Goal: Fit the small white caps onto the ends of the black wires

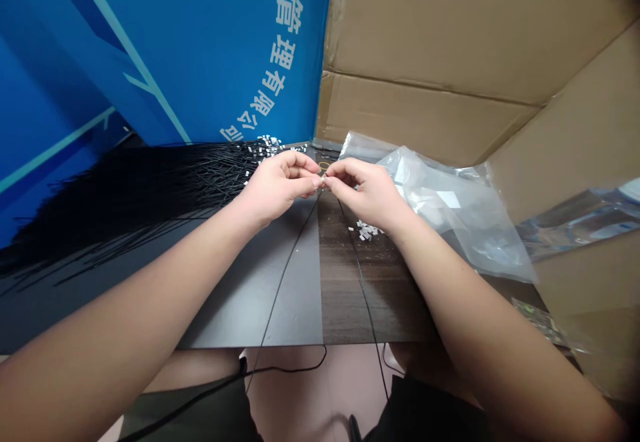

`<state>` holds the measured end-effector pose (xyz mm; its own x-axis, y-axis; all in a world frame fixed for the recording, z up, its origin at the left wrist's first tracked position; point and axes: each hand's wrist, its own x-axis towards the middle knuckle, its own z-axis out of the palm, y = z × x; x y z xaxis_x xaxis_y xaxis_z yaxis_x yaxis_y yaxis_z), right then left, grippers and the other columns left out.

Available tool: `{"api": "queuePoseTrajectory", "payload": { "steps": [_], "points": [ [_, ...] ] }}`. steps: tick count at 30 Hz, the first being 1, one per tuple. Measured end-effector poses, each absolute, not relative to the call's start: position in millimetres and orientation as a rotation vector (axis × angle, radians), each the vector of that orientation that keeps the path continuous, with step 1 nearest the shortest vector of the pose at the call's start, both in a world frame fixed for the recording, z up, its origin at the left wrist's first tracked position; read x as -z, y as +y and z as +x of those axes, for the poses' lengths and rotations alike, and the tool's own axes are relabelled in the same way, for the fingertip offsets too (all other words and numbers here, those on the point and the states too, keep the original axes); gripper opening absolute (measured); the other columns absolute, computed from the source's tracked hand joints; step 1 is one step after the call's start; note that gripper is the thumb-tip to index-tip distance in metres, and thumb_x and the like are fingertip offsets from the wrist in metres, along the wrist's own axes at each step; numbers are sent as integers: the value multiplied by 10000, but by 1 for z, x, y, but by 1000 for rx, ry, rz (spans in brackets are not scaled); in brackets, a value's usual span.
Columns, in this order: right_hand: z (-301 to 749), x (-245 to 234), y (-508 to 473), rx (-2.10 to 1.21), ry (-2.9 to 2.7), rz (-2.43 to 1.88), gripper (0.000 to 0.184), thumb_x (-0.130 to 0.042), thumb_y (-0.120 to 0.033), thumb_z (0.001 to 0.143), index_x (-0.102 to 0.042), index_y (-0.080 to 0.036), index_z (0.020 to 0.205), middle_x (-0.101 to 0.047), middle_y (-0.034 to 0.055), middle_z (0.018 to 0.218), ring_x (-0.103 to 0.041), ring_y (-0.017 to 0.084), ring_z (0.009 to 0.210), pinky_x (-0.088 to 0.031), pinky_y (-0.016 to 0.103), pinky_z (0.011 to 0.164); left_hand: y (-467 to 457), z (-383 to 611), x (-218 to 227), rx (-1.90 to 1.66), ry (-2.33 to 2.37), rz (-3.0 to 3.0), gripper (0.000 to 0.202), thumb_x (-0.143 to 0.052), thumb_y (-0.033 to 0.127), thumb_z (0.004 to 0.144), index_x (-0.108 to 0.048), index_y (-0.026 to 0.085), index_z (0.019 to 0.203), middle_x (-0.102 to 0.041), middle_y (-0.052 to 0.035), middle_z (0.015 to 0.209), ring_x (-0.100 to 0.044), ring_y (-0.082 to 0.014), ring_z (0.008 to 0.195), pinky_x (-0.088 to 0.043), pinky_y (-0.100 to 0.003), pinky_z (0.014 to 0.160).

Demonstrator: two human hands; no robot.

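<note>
My left hand point(285, 182) and my right hand point(363, 189) meet over the middle of the table, thumb and forefinger pinched on each. Between the fingertips is the top of a thin black cord point(287, 265), along with a tiny pale piece mostly hidden by the fingers. Two strands of cord run down from there and hang over the table's front edge. Just below my right hand lies a small heap of white plastic pieces point(367, 231). Behind the fingertips a yellow rubber band point(324, 165) rests on the table.
A large bundle of black cords point(115, 195) with white end pieces covers the left of the table point(295, 309). Clear plastic bags point(440, 195) lie at the right. A blue printed panel point(200, 42) and cardboard walls point(430, 29) enclose the back and right side.
</note>
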<state>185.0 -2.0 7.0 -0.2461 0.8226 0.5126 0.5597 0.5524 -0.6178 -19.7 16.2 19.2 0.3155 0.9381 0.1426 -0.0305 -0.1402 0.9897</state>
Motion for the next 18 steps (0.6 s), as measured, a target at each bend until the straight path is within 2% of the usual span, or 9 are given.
{"api": "queuePoseTrajectory", "payload": {
  "steps": [5, 11, 18],
  "points": [
    [185, -11, -5, -412, -1963, -1115, 152, -626, -367, 1005, -688, -236, 958, -738, 29, 910, -598, 177, 753, -467, 339, 752, 20, -23, -19, -983, 839, 1294, 262, -929, 226, 708, -750, 149, 884, -743, -39, 831, -635, -95, 672, -531, -266, 696],
    [185, -9, -4, -408, -1957, -1091, 136, -605, -333, 1015, -682, -233, 964, -747, 35, 926, -618, 184, 780, -464, 340, 767, 23, -27, -17, -886, 805, 1211, 314, -942, 392, 750, -775, 158, 877, -782, -75, 935, -670, -112, 741, -557, -270, 731],
    [183, -6, -3, -397, -1938, -1096, 121, -642, -326, 992, -701, -226, 956, -749, 29, 892, -605, 174, 746, -461, 336, 755, 26, -28, -13, -881, 830, 1410, 292, -910, 394, 783, -764, 146, 835, -764, -66, 863, -603, -91, 658, -508, -251, 666]
  ]
}}
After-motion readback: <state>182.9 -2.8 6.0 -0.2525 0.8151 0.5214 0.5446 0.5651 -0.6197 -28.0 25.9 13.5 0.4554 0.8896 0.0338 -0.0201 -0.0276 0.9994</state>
